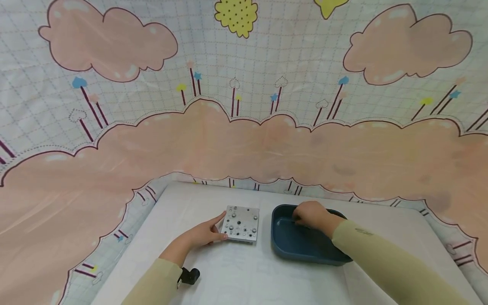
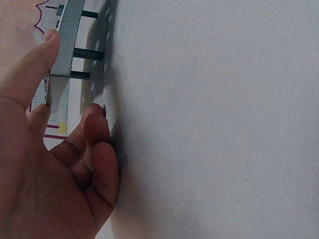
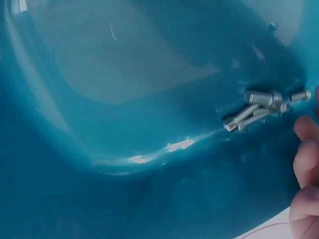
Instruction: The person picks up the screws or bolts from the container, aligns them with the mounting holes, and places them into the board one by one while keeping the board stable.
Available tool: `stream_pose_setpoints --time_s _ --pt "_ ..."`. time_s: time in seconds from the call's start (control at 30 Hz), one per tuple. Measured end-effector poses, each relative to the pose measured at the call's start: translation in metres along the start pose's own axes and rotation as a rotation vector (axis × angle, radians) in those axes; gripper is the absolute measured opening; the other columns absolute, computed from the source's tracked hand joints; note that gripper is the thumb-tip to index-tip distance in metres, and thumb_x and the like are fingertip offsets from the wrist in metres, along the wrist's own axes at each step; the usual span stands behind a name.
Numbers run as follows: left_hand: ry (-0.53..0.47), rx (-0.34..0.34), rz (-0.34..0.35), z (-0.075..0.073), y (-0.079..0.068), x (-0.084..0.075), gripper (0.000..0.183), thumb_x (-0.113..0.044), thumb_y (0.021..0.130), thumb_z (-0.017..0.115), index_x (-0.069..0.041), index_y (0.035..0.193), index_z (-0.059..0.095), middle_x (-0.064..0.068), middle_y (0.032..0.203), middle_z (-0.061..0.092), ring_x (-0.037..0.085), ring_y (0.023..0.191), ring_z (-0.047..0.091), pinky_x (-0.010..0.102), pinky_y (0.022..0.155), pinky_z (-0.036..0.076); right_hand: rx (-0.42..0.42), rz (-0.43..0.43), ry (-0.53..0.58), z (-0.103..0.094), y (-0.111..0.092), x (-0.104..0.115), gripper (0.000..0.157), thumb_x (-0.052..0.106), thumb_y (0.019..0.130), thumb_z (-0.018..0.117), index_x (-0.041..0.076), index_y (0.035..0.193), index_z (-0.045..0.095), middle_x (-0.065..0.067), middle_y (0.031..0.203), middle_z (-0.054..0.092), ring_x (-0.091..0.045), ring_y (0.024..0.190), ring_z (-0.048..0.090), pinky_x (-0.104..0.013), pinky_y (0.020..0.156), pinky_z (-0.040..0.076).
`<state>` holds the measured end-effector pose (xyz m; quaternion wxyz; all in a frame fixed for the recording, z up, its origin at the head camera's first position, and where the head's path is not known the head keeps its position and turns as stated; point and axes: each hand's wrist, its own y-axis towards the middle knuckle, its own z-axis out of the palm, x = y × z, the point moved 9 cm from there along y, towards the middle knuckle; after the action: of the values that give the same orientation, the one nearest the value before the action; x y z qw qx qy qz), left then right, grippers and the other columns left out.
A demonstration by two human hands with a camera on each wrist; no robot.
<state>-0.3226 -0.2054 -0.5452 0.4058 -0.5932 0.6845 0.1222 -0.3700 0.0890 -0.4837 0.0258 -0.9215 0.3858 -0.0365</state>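
Observation:
My left hand (image 1: 203, 233) holds a square metal plate (image 1: 248, 218) by its left side, thumb near the front corner and index finger along the edge. Holes and screw heads dot the plate's upper face. From its underside several threaded screws (image 2: 88, 54) stick out toward the white tabletop, as the left wrist view shows. My right hand (image 1: 314, 216) reaches down into a dark blue tray (image 1: 280, 250), fingers bent. In the right wrist view its fingertips (image 3: 306, 129) are right beside a small pile of loose screws (image 3: 259, 110), with nothing visible held in them.
The white table (image 1: 236, 275) carries the plate and the tray side by side. A black device (image 1: 190, 276) sits at my left wrist. Behind the table hangs a printed cloth (image 1: 244, 148) with clouds, and it runs down along both sides.

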Motion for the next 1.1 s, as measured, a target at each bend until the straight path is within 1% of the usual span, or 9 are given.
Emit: stream_pose_setpoints --time_s 0.13,0.23,0.37,0.47,0.53,0.73,0.97,1.1 --pt "0.006 0.002 0.000 -0.001 0.000 -0.001 0.089 -0.042 0.087 0.076 -0.028 0.159 0.026 0.003 0.084 0.058 0.017 0.065 0.052 0.031 0.062 0.043 -0.032 -0.040 -0.052 0.001 0.003 0.007 0.004 0.020 0.084 0.079 0.016 0.085 0.076 0.004 0.079 0.067 -0.015 0.072 0.063 -0.034 0.066 0.052" --pt "0.007 0.004 0.002 0.000 0.000 -0.002 0.089 -0.041 0.087 0.076 -0.027 0.159 0.025 0.003 0.084 0.058 0.017 0.066 0.052 0.031 0.062 0.043 -0.037 -0.035 -0.075 0.004 0.005 0.008 0.006 0.019 0.085 0.078 0.017 0.081 0.074 0.005 0.074 0.064 -0.013 0.067 0.060 -0.034 0.063 0.050" --pt "0.010 0.004 0.005 0.000 0.000 -0.002 0.089 -0.042 0.087 0.076 -0.027 0.159 0.025 0.002 0.085 0.058 0.017 0.066 0.052 0.031 0.062 0.043 -0.035 -0.025 -0.093 0.009 0.007 0.006 0.007 0.016 0.085 0.077 0.015 0.080 0.073 0.005 0.072 0.062 -0.012 0.064 0.057 -0.034 0.062 0.050" --pt "0.009 0.005 0.006 0.000 0.000 -0.003 0.089 -0.041 0.087 0.076 -0.027 0.159 0.026 0.002 0.085 0.057 0.017 0.066 0.052 0.031 0.062 0.043 -0.042 -0.031 -0.105 0.014 0.009 0.005 0.010 0.015 0.084 0.077 0.015 0.077 0.071 0.005 0.070 0.061 -0.012 0.063 0.056 -0.034 0.061 0.049" --pt "0.005 0.006 0.007 -0.001 0.000 -0.003 0.089 -0.041 0.087 0.076 -0.026 0.159 0.026 0.003 0.085 0.058 0.017 0.066 0.052 0.032 0.061 0.043 -0.043 -0.034 -0.110 0.016 0.010 0.005 0.012 0.014 0.085 0.077 0.016 0.076 0.070 0.005 0.070 0.060 -0.012 0.062 0.055 -0.034 0.061 0.049" --pt "0.019 0.013 0.010 0.000 0.000 -0.001 0.090 -0.043 0.087 0.075 -0.026 0.159 0.025 0.002 0.084 0.058 0.017 0.065 0.052 0.031 0.061 0.043 -0.042 -0.051 -0.100 0.014 0.010 0.009 0.008 0.013 0.084 0.078 0.015 0.079 0.072 0.003 0.073 0.063 -0.014 0.066 0.059 -0.035 0.063 0.051" --pt "0.015 0.013 0.001 -0.001 0.001 0.001 0.090 -0.044 0.086 0.076 -0.028 0.159 0.025 0.003 0.086 0.057 0.018 0.066 0.052 0.032 0.062 0.043 -0.044 -0.059 -0.100 0.014 0.013 0.011 0.014 0.010 0.083 0.077 0.014 0.074 0.068 0.003 0.070 0.060 -0.014 0.062 0.054 -0.035 0.061 0.049" --pt "0.008 0.011 -0.002 0.000 0.003 0.002 0.090 -0.043 0.086 0.076 -0.028 0.159 0.025 0.003 0.087 0.057 0.018 0.067 0.052 0.032 0.063 0.044 -0.025 -0.048 -0.099 0.016 0.014 0.009 0.011 0.009 0.084 0.076 0.014 0.077 0.069 0.003 0.072 0.061 -0.014 0.064 0.055 -0.035 0.063 0.050"
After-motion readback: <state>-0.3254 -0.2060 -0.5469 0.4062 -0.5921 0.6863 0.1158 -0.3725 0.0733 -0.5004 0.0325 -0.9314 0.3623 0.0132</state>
